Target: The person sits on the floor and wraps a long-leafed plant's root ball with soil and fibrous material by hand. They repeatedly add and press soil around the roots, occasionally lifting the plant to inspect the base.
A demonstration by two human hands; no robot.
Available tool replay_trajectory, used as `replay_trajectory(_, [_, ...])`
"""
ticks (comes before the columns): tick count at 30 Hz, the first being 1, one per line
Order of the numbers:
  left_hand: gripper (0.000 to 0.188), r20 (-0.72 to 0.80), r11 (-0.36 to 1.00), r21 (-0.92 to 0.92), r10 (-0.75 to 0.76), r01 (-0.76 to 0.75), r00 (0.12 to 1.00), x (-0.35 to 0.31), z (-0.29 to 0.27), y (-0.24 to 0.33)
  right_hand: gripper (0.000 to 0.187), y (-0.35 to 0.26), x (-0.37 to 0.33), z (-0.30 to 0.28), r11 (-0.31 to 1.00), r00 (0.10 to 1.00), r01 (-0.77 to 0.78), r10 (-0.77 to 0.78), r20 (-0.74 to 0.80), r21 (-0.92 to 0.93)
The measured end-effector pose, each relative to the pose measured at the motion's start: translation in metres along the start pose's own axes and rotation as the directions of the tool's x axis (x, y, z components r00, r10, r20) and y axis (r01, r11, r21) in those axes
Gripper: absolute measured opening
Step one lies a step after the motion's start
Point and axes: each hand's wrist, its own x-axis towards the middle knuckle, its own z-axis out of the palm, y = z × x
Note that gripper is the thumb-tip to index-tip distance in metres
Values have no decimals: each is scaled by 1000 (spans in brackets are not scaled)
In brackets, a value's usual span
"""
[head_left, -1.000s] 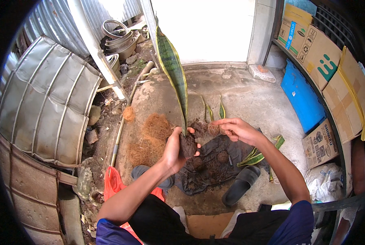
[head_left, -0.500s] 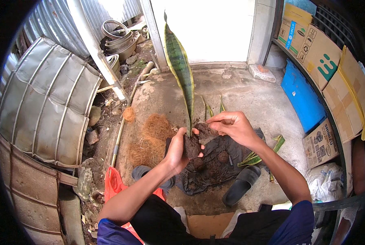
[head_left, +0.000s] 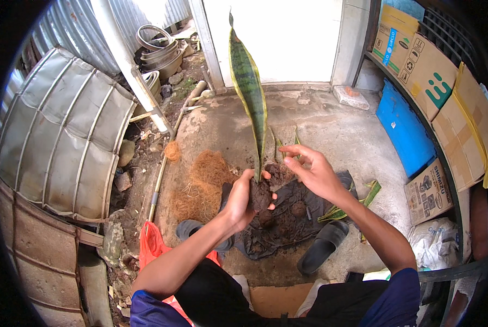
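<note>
Upright in my left hand [head_left: 238, 200] is a tall snake plant leaf [head_left: 248, 87], green with yellow edges. Its base sits in a dark ball of soil [head_left: 261, 197], and my fingers wrap round that ball. My right hand [head_left: 319, 174] hovers to the right of the ball with thumb and fingers apart; nothing shows in it. Below the hands a black plastic sheet [head_left: 255, 242] carries loose soil and another soil ball [head_left: 298, 208]. Just beyond the hands is a dark clump [head_left: 275, 171], partly hidden, with small leaves [head_left: 277, 143] near it.
Brown coconut fibre [head_left: 207, 171] lies left of the sheet. Snake plant leaves [head_left: 370, 195] lie on the right. Slippers [head_left: 323, 248] flank the sheet, and a red plastic bag [head_left: 152, 242] is at left. Cardboard boxes [head_left: 426, 76] and a blue container [head_left: 402, 131] line the right side.
My left hand has shifted slightly right with the plant. My right hand has drawn back a little to the right, and its fingers have spread from a pinch.
</note>
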Motion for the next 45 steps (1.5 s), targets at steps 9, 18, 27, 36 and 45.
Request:
replay_trajectory(9, [34, -6, 997, 54, -46, 46, 999, -2, 2, 1, 34, 24, -3, 8, 881, 943, -275, 170, 285, 385])
replay_trajectory(18, [38, -9, 985, -170, 18, -19, 1000, 0, -3, 5, 14, 31, 3, -9, 407, 933, -329, 278, 227, 852])
replay_trajectory(27, [43, 6, 964, -265, -38, 38, 999, -1, -8, 8, 30, 10, 2, -9, 439, 933, -359, 138, 332, 824])
replay_trajectory(36, [31, 23, 877, -478, -48, 53, 999, -36, 10, 24, 32, -5, 2, -3, 426, 935, -353, 129, 331, 833])
replay_trajectory(45, [39, -149, 768, -607, 139, -202, 979, -43, 16, -18, 34, -11, 6, 17, 601, 970, -226, 64, 236, 767])
